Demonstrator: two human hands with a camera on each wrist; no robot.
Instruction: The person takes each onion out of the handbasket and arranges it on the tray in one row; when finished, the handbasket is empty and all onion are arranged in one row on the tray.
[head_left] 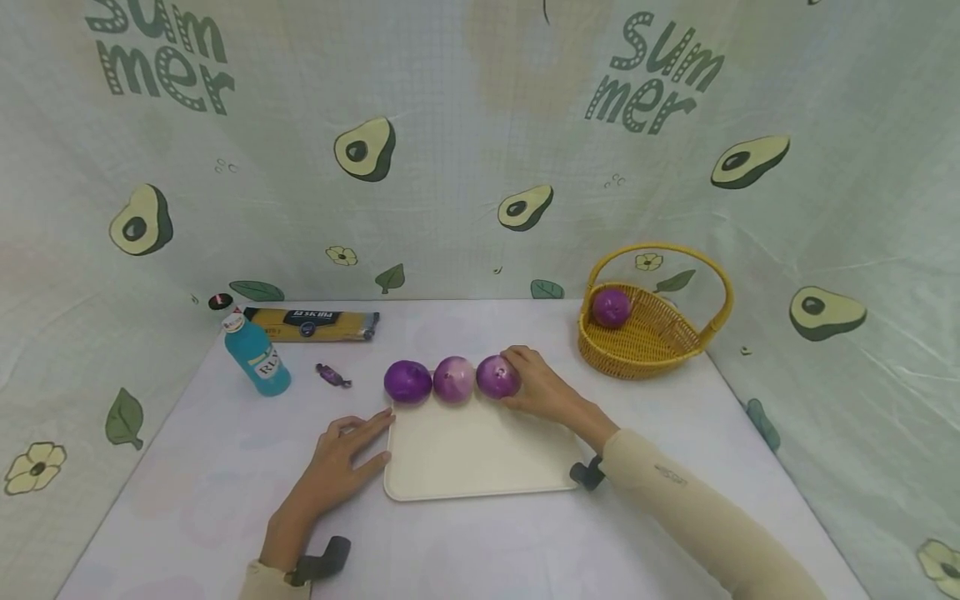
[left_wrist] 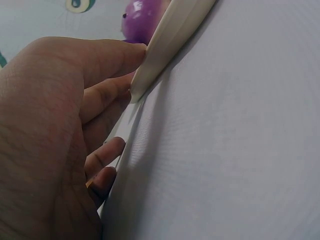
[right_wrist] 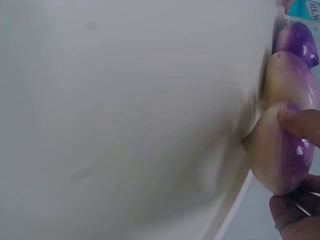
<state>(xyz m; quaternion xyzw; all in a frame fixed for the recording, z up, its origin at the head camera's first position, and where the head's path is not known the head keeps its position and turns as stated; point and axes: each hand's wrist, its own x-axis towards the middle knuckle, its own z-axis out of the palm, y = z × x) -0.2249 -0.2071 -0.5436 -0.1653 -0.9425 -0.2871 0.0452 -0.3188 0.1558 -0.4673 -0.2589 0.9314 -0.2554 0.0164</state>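
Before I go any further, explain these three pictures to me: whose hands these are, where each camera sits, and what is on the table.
No machine here: a person works with two bare hands. The wide picture comes from a camera on the head; the two close-ups come from cameras strapped to each wrist. On the table lies a cream tray with three purple onions along its far edge. The right hand has its grip on the rightmost onion. The left hand rests open against the tray's left edge. Further off: a yellow wicker basket holding a fourth onion, a blue bottle, a spaghetti packet and a wrapped candy.
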